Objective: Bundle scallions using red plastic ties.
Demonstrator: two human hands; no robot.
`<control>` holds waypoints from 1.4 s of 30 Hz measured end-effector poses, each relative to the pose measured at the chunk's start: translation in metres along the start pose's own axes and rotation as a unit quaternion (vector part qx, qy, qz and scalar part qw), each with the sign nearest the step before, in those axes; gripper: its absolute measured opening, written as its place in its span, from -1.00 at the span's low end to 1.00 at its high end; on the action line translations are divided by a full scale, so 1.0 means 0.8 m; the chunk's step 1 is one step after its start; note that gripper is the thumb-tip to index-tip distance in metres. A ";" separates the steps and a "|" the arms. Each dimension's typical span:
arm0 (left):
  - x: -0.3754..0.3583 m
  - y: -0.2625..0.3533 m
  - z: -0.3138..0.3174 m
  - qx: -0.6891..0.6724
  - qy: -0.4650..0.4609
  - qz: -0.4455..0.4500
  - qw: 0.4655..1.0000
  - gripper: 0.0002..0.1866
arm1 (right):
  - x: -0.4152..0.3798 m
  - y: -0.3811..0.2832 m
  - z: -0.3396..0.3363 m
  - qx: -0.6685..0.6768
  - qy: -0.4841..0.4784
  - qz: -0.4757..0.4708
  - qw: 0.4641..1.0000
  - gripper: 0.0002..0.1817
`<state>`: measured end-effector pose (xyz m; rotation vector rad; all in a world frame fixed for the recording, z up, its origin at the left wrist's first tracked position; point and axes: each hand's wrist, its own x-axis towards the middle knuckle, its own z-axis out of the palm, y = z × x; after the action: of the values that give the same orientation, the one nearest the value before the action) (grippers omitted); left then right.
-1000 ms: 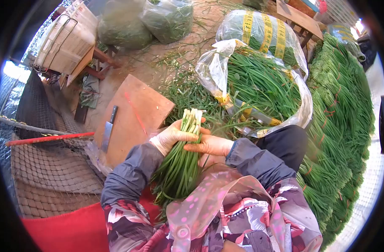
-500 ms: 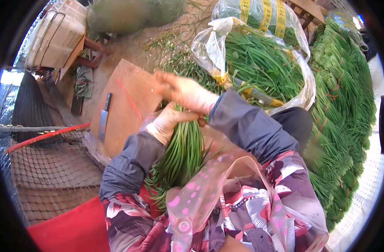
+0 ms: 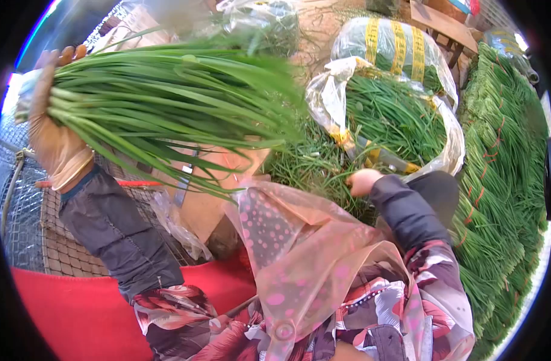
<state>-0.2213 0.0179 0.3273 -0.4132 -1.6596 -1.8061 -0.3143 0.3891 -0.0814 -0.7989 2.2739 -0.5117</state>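
Brown floor; scattered green leaves

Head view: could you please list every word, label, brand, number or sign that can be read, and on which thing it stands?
No text can be read with certainty.
Tape on the closed bag: dark printed characters, too blurred to quote.
Tape on the open bag: marks too small and blurred.
No readable brand, number or sign elsewhere.

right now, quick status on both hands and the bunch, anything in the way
Left hand gripping green bunch near its pale ends. Right hand at loose greens, grip unclear. Bunch's leaves partly block view of knife and board.
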 end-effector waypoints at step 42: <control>-0.033 -0.214 0.007 -0.165 0.156 -0.067 0.972 -0.67 | -0.144 -0.091 -0.083 0.413 0.141 -0.174 0.883 -0.60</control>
<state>-0.3124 0.0285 0.1808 -0.1472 -1.2005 -2.1318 -0.2634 0.4213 0.0579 -0.6947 1.8412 -1.7129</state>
